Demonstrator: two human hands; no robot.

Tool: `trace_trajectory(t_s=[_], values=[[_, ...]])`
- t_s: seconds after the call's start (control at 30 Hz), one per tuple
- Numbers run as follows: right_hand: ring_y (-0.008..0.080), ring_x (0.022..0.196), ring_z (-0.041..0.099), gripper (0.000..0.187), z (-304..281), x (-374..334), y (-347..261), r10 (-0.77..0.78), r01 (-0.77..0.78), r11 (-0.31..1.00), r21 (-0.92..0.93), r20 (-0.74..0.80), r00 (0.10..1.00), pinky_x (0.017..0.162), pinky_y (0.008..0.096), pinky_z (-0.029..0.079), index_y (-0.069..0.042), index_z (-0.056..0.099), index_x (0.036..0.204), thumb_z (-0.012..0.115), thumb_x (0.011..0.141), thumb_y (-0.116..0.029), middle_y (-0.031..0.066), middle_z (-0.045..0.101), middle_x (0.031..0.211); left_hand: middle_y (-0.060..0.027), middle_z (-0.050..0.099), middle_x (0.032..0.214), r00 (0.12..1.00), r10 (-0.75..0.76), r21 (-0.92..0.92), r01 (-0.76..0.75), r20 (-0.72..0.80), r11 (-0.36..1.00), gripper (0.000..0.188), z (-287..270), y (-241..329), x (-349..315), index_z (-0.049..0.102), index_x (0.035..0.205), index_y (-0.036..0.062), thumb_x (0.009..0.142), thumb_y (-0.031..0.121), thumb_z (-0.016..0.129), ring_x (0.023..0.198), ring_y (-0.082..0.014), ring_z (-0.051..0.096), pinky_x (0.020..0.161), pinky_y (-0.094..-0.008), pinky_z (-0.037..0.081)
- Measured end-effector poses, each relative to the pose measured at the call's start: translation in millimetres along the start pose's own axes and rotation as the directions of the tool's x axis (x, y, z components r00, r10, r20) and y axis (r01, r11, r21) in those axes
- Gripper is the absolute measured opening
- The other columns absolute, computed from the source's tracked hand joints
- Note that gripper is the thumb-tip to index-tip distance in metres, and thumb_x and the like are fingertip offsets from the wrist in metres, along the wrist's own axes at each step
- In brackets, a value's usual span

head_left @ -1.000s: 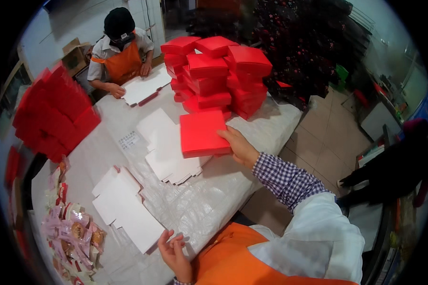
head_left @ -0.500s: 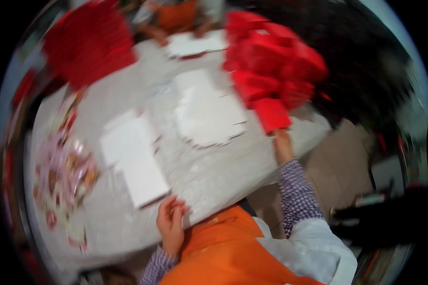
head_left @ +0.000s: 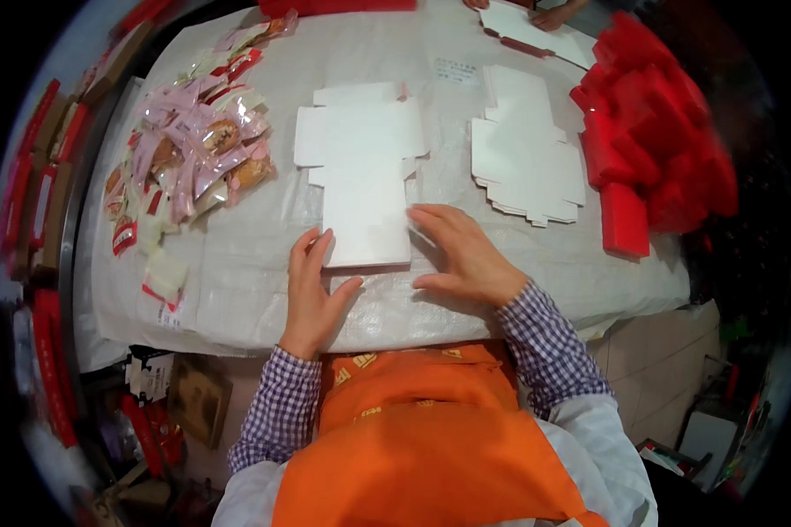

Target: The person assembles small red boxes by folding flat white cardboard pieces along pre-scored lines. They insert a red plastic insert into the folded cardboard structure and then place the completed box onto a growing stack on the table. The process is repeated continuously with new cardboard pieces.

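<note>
A stack of flat white box blanks (head_left: 365, 176) with side flaps lies in front of me on the covered table. At its near left corner is my left hand (head_left: 312, 285), thumb and fingers apart. My right hand (head_left: 466, 255) is spread beside the near right edge, its fingertips at or close to the cardboard. Neither hand holds anything. To the right lies a second stack of white box blanks (head_left: 523, 145). Beyond it, a heap of folded red boxes (head_left: 655, 132) stands at the table's right side, with one red box (head_left: 625, 220) at its near end.
Individually wrapped pastries (head_left: 193, 149) lie in a loose pile at the left of the table (head_left: 264, 307). At the far right edge another person's hands (head_left: 554, 18) touch more white blanks (head_left: 523, 31). Red material (head_left: 338, 5) lies along the far edge.
My right hand has come away from the red box at the heap and moved left to the white stack. My left hand is now at that stack's near corner. The view has shifted.
</note>
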State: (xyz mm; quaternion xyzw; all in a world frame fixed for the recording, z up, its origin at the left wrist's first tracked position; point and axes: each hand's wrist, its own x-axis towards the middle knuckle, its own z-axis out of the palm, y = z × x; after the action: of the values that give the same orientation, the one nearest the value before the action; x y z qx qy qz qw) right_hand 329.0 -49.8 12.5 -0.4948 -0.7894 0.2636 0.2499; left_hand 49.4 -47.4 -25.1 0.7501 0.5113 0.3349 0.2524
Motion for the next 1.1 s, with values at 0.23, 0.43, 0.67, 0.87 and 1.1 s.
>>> trace_trajectory(t_s=[0.23, 0.43, 0.67, 0.87, 1.1], values=[[0.0381, 0.143, 0.039, 0.084, 27, 48, 0, -0.030, 0.044, 0.992, -0.115, 0.127, 0.991, 0.121, 0.0462, 0.032, -0.001, 0.052, 0.144, 0.085, 0.073, -0.031, 0.0225, 0.045, 0.152, -0.0115, 0.047, 0.143, 0.979, -0.189, -0.381, 0.203, 0.075, 0.902, 0.068, 3, -9, 6, 0.050, 0.145, -0.0001, 0.082, -0.006, 0.073, 0.120, -0.0209, 0.057, 0.097, -0.0322, 0.052], [0.0374, 0.143, 0.040, 0.081, 27, 53, 2, -0.033, 0.050, 0.993, -0.108, 0.155, 0.987, 0.121, 0.0463, 0.030, -0.001, 0.055, 0.141, 0.085, 0.073, -0.034, 0.0223, 0.047, 0.151, -0.0086, 0.048, 0.139, 0.973, -0.222, -0.521, 0.220, 0.059, 0.825, 0.065, 12, -28, 2, 0.050, 0.145, -0.0014, 0.083, -0.011, 0.069, 0.112, -0.0160, 0.058, 0.093, -0.0295, 0.054], [0.0373, 0.144, 0.038, 0.088, 28, 55, 8, -0.044, 0.072, 0.988, -0.140, 0.191, 0.981, 0.120, 0.0486, 0.030, -0.003, 0.054, 0.144, 0.087, 0.073, -0.042, 0.0208, 0.044, 0.154, -0.0099, 0.049, 0.136, 0.972, -0.226, -0.534, 0.221, 0.058, 0.816, 0.063, 10, -23, 4, 0.051, 0.143, -0.0013, 0.083, -0.010, 0.069, 0.110, -0.0165, 0.058, 0.093, -0.0292, 0.054], [0.0372, 0.144, 0.038, 0.084, 26, 57, 5, 0.000, 0.031, 0.988, -0.148, 0.209, 0.978, 0.120, 0.0487, 0.029, -0.004, 0.055, 0.144, 0.086, 0.074, -0.040, 0.0204, 0.044, 0.155, -0.0098, 0.048, 0.138, 0.971, -0.224, -0.503, 0.235, 0.083, 0.832, 0.063, 7, -22, 5, 0.050, 0.144, -0.0012, 0.085, -0.009, 0.070, 0.111, -0.0164, 0.058, 0.094, -0.0293, 0.054], [0.0370, 0.142, 0.040, 0.073, 30, 58, 15, -0.056, 0.082, 0.987, -0.137, 0.184, 0.981, 0.119, 0.0486, 0.031, -0.005, 0.058, 0.141, 0.082, 0.079, -0.037, 0.0207, 0.046, 0.152, -0.0090, 0.047, 0.139, 0.973, -0.218, -0.524, 0.227, 0.080, 0.821, 0.064, 9, -23, 5, 0.050, 0.146, -0.0012, 0.085, -0.010, 0.069, 0.111, -0.0157, 0.058, 0.094, -0.0291, 0.054]])
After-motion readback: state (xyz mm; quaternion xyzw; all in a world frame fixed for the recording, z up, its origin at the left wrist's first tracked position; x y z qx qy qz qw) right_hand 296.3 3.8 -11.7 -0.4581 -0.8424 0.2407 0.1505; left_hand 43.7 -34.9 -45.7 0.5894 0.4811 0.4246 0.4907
